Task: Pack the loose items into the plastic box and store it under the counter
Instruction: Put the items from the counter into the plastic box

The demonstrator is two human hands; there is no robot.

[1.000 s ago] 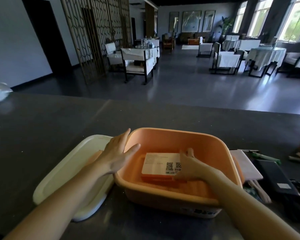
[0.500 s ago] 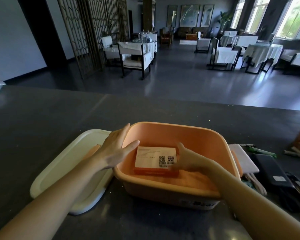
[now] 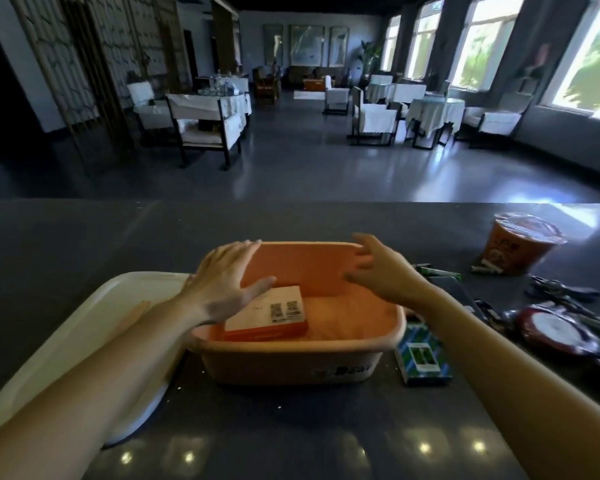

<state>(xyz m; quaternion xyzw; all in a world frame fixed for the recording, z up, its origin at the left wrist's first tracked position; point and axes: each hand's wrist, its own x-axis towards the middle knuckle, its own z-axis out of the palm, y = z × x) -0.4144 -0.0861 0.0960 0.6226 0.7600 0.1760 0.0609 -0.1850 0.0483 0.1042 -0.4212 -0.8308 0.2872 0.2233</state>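
Observation:
An orange plastic box (image 3: 291, 362) stands on the dark counter in front of me. Inside it, at the left, lies a flat orange-and-white carton (image 3: 274, 315) with two QR codes on top. My left hand (image 3: 222, 282) rests flat on the box's left rim, fingers spread, partly covering the carton's corner. My right hand (image 3: 383, 271) hovers over the box's right rim, open and holding nothing. The box's white lid (image 3: 70, 348) lies flat to the left. A green-and-blue patterned pack (image 3: 421, 355) lies just right of the box.
Further right on the counter (image 3: 84, 237) sit an orange instant-noodle cup (image 3: 520, 242), a green pen (image 3: 437, 271), a dark flat case, a round red-rimmed object (image 3: 556, 330) and some black cords. Beyond the counter is a dining room with tables and chairs.
My right hand let go of the carton and rose out of the box toward its right rim. The carton now lies at the box's left. My view swung to the right.

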